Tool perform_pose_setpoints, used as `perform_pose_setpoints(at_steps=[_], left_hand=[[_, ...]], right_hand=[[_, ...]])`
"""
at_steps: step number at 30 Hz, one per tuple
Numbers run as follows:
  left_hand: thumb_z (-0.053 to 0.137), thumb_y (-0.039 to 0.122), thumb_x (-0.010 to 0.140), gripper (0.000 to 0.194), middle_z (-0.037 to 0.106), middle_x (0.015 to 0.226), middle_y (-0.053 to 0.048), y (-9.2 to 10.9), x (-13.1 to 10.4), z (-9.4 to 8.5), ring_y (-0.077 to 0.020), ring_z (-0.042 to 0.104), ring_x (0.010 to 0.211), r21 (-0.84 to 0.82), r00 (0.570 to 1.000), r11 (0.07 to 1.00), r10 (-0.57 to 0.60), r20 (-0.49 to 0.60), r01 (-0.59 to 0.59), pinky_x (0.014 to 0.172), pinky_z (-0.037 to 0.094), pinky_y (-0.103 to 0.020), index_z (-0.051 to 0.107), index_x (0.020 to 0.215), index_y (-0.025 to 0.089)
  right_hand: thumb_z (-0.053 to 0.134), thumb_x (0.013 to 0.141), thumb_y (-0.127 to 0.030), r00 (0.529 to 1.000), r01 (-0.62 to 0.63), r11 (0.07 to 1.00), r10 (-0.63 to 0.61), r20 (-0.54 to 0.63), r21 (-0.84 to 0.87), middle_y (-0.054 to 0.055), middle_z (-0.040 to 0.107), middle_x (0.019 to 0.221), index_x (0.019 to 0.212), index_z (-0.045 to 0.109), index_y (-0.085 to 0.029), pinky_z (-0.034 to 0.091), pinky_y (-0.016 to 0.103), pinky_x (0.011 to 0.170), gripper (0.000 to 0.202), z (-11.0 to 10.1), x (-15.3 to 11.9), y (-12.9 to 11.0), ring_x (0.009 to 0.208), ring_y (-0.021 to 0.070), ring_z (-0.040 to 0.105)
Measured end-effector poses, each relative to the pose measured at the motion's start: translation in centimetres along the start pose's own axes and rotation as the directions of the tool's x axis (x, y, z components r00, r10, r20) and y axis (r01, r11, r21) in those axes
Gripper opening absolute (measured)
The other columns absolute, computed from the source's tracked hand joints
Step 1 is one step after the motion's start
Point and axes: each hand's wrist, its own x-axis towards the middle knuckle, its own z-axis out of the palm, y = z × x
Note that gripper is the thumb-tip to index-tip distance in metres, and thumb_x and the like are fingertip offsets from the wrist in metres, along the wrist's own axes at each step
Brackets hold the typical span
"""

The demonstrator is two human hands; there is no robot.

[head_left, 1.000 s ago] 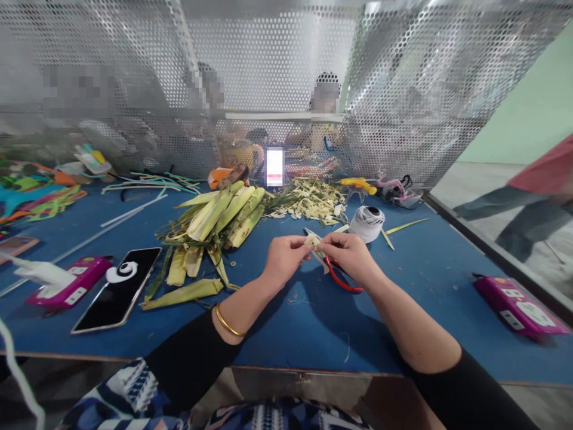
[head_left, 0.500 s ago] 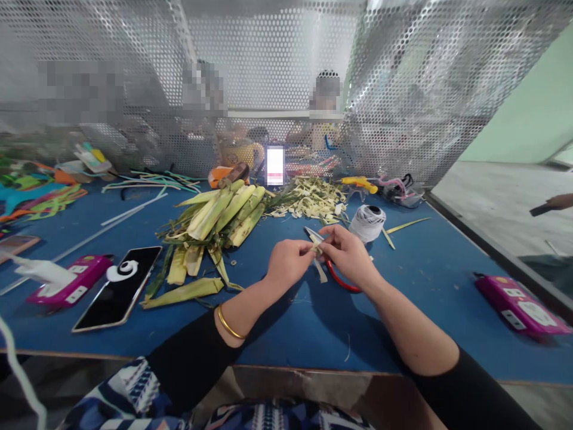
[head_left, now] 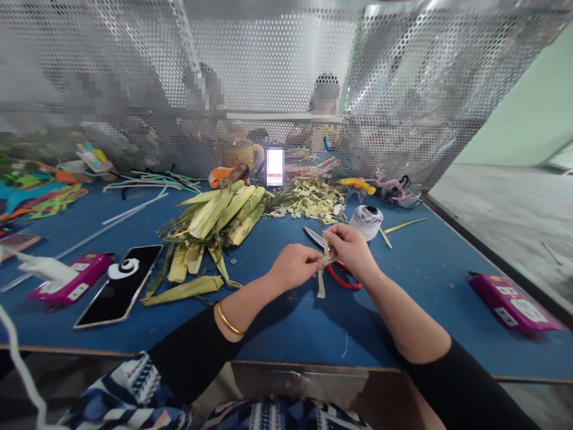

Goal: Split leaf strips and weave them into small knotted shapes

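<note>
Between my hands is a small piece of pale corn husk strips (head_left: 321, 283), crossed over one another, with one end hanging down. My left hand (head_left: 295, 266) pinches it at the crossing. In my right hand (head_left: 351, 248) the upper end of a strip is pinched between thumb and fingertips. Under my right hand lie scissors with red handles (head_left: 344, 279), their blades pointing to the back left. A spool of white thread (head_left: 366, 222) stands just behind my right hand. To the left is a heap of corn husks (head_left: 219, 221).
Behind sits a pile of husk scraps (head_left: 313, 199), with a yellow-handled tool (head_left: 358, 184) to its right. Left are a phone (head_left: 120, 286) and a magenta power strip (head_left: 74, 278); another magenta box (head_left: 513, 301) lies right. A perforated metal screen (head_left: 277, 54) closes the back.
My right hand has moved slightly up and away from my left, drawing a strip upward. More of the crossed husk strips now shows between my fingers.
</note>
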Motion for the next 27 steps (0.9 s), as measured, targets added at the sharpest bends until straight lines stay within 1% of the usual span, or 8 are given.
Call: perform_pose_setpoints(at_steps=[5, 8, 10, 13, 16, 18, 24, 27], left_hand=[[0.060, 0.020, 0.074, 0.012, 0.067, 0.064, -0.001, -0.2, 0.1, -0.3, -0.0122, 0.059, 0.057, -0.356, 0.990, 0.929, -0.057, 0.132, 0.101, 0.055, 0.043, -0.021, 0.071, 0.071, 0.015], [0.068, 0.023, 0.069, 0.010, 0.066, 0.063, -0.001, -0.1, 0.2, -0.5, -0.0106, 0.056, 0.055, -0.474, 0.979, 0.865, -0.084, 0.185, 0.164, 0.054, 0.044, -0.021, 0.069, 0.068, 0.014], [0.073, 0.028, 0.067, 0.015, 0.066, 0.063, -0.002, 0.1, 0.1, -0.6, -0.0100, 0.057, 0.056, -0.523, 0.973, 0.829, -0.103, 0.205, 0.198, 0.057, 0.046, -0.022, 0.069, 0.067, 0.013], [0.077, 0.037, 0.063, 0.026, 0.066, 0.063, -0.003, 0.3, 0.0, -0.7, -0.0101, 0.058, 0.057, -0.548, 0.969, 0.802, -0.156, 0.194, 0.238, 0.060, 0.048, -0.023, 0.070, 0.067, 0.013], [0.078, 0.045, 0.060, 0.034, 0.066, 0.061, -0.004, 0.3, -0.1, -0.4, -0.0105, 0.058, 0.056, -0.532, 0.967, 0.808, -0.217, 0.130, 0.253, 0.060, 0.048, -0.023, 0.070, 0.064, 0.013], [0.079, 0.046, 0.059, 0.034, 0.065, 0.059, -0.003, 0.3, -0.1, -0.3, -0.0106, 0.058, 0.054, -0.516, 0.968, 0.821, -0.236, 0.083, 0.244, 0.059, 0.049, -0.023, 0.069, 0.060, 0.013], [0.074, 0.031, 0.067, 0.025, 0.060, 0.050, -0.001, 0.9, -0.3, -0.1, -0.0089, 0.055, 0.049, -0.476, 0.966, 0.845, -0.258, 0.037, 0.244, 0.056, 0.048, -0.021, 0.065, 0.052, 0.013], [0.070, 0.023, 0.072, 0.022, 0.060, 0.051, -0.001, 1.0, -0.2, -0.2, -0.0089, 0.055, 0.050, -0.489, 0.961, 0.834, -0.276, 0.029, 0.255, 0.056, 0.048, -0.021, 0.064, 0.052, 0.013]], right_hand=[[0.056, 0.076, -0.037, 0.999, 0.036, 0.993, -0.034, -0.013, 0.112, -0.005, 0.051, 0.046, 0.064, 0.051, -0.021, 0.036, 0.023, 0.043, 0.020, -0.1, 0.2, -0.2, 0.040, 0.0098, 0.045], [0.059, 0.075, -0.037, 0.998, 0.066, 0.988, -0.064, -0.019, 0.142, -0.004, 0.055, 0.049, 0.065, 0.053, -0.021, 0.037, 0.023, 0.043, 0.020, -0.1, 0.1, -0.5, 0.041, 0.0097, 0.047], [0.061, 0.073, -0.038, 0.998, 0.069, 0.984, -0.066, -0.021, 0.163, -0.003, 0.058, 0.052, 0.066, 0.054, -0.020, 0.038, 0.023, 0.043, 0.020, -0.1, 0.0, -0.7, 0.042, 0.0098, 0.048], [0.063, 0.072, -0.040, 0.998, 0.062, 0.981, -0.060, -0.014, 0.183, -0.001, 0.062, 0.057, 0.067, 0.056, -0.019, 0.039, 0.023, 0.044, 0.022, -0.1, 0.0, -0.9, 0.043, 0.0095, 0.049], [0.064, 0.071, -0.043, 0.998, 0.046, 0.979, -0.053, 0.027, 0.200, 0.000, 0.066, 0.062, 0.069, 0.057, -0.019, 0.041, 0.023, 0.046, 0.025, 0.0, -0.1, -0.9, 0.045, 0.0097, 0.051], [0.064, 0.072, -0.045, 0.996, 0.052, 0.978, -0.064, 0.055, 0.200, 0.001, 0.067, 0.064, 0.072, 0.057, -0.019, 0.042, 0.024, 0.047, 0.027, 0.2, -0.2, -0.9, 0.047, 0.0102, 0.052], [0.058, 0.081, -0.046, 0.965, 0.250, 0.960, -0.258, 0.049, 0.124, 0.001, 0.066, 0.067, 0.076, 0.055, -0.020, 0.045, 0.025, 0.055, 0.027, 0.9, -0.8, -1.0, 0.055, 0.0123, 0.056], [0.056, 0.083, -0.043, 0.938, 0.346, 0.938, -0.346, 0.034, 0.006, 0.002, 0.066, 0.073, 0.079, 0.057, -0.020, 0.047, 0.029, 0.068, 0.024, 0.6, -0.5, -0.6, 0.068, 0.0154, 0.060]])
